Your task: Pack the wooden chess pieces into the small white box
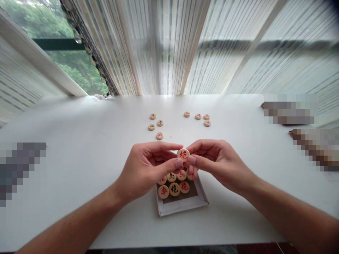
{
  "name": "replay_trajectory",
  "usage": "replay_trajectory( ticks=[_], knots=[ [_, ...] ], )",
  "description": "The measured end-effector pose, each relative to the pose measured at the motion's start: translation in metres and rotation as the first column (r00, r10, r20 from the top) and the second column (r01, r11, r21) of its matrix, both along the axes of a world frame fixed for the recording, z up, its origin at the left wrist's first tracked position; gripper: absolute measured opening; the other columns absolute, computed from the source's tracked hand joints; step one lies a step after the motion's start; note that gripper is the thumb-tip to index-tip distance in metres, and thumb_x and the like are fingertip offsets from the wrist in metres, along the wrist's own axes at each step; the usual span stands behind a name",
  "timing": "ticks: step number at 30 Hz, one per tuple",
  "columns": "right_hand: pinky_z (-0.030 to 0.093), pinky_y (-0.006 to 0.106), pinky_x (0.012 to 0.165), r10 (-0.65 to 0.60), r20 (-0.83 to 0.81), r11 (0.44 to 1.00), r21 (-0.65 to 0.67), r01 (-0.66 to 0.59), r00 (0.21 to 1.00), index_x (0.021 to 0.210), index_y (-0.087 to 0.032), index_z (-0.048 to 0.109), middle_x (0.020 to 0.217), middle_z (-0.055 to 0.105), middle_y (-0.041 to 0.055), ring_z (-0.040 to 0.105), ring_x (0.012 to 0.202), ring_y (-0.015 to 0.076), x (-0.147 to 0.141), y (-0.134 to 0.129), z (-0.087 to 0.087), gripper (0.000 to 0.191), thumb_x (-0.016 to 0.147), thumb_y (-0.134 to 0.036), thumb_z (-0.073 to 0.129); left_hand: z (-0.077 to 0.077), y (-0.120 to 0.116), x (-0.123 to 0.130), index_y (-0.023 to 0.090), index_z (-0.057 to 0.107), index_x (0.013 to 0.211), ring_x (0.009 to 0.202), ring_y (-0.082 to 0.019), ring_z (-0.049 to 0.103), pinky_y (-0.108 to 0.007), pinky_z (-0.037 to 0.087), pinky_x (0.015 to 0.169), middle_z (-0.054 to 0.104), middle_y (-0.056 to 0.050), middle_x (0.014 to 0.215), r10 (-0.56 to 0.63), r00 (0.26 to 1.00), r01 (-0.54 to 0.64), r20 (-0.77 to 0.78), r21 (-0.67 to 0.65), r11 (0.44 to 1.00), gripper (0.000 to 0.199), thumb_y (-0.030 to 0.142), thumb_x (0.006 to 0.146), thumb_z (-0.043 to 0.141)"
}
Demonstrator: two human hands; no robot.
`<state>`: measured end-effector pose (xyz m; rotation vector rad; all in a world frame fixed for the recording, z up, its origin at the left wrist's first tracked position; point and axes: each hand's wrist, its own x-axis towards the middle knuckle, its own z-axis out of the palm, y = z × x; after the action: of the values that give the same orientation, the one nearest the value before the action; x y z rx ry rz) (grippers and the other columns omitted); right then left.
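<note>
A round wooden Chinese chess piece (183,155) with a red character faces me above a shallow white box (182,209). My left hand (148,164) pinches its left side between thumb and fingers. From the other side, my right hand (214,160) grips the same piece with thumb and forefinger. Inside the box lie several more pieces, among them a black-lettered chess piece (174,189) and a red-lettered chess piece (163,191) in the front row. My hands hide the back part of the box.
Beyond my hands on the white table (92,148), black-lettered pieces (151,127) and a red-lettered piece (159,135) lie left of centre. Several red-lettered pieces (198,116) lie farther right. Blurred-out objects (288,113) rest at the right, another (21,169) at the left. Striped curtains (164,49) hang behind.
</note>
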<state>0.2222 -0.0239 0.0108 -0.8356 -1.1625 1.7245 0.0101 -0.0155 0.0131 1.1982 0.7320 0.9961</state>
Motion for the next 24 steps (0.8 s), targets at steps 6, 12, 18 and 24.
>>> replay_trajectory(
  ticks=[6, 12, 18, 24],
  knots=[
    [0.059, 0.012, 0.057, -0.137, 0.071, 0.979, 0.162, 0.124, 0.988, 0.098, -0.022, 0.09, 0.073, 0.081, 0.0019, 0.071, 0.061, 0.0084, -0.0032, -0.0013, -0.003, 0.027, 0.074, -0.017, 0.099, 0.0001, 0.0012, 0.0004, 0.016, 0.086, 0.104, 0.079, -0.015, 0.085, -0.016, 0.07, 0.076, 0.088, -0.004, 0.091, 0.027, 0.999, -0.026, -0.033, 0.021, 0.999, 0.022, 0.01, 0.083, 0.09],
    [0.058, 0.012, 0.056, -0.158, 0.115, 0.97, 0.206, 0.132, 0.981, 0.099, -0.024, 0.09, 0.073, 0.081, 0.002, 0.071, 0.06, 0.0087, -0.003, -0.002, -0.0044, 0.026, 0.076, -0.017, 0.098, -0.0006, 0.0013, 0.0018, 0.018, 0.087, 0.102, 0.08, -0.014, 0.084, -0.015, 0.069, 0.075, 0.088, -0.002, 0.09, 0.031, 0.999, -0.029, -0.042, 0.038, 0.999, 0.018, 0.011, 0.085, 0.088],
    [0.06, 0.013, 0.057, -0.157, 0.098, 0.971, 0.196, 0.136, 0.983, 0.098, -0.022, 0.089, 0.074, 0.081, 0.002, 0.072, 0.061, 0.0096, -0.0036, -0.0023, -0.0044, 0.024, 0.076, -0.017, 0.097, -0.0013, 0.0022, 0.0018, 0.018, 0.087, 0.103, 0.079, -0.014, 0.084, -0.015, 0.069, 0.076, 0.088, -0.003, 0.089, 0.027, 0.999, -0.027, -0.024, 0.017, 1.0, 0.023, 0.009, 0.082, 0.09],
    [0.062, 0.015, 0.058, -0.166, 0.075, 0.97, 0.192, 0.15, 0.983, 0.1, -0.019, 0.086, 0.081, 0.083, 0.0042, 0.073, 0.061, 0.0099, -0.0042, -0.0028, -0.0049, 0.024, 0.078, -0.017, 0.096, -0.0013, 0.0016, -0.0001, 0.018, 0.086, 0.106, 0.075, -0.014, 0.084, -0.014, 0.068, 0.073, 0.087, -0.002, 0.085, 0.02, 1.0, -0.02, -0.017, 0.021, 1.0, 0.033, 0.006, 0.076, 0.094]
  ],
)
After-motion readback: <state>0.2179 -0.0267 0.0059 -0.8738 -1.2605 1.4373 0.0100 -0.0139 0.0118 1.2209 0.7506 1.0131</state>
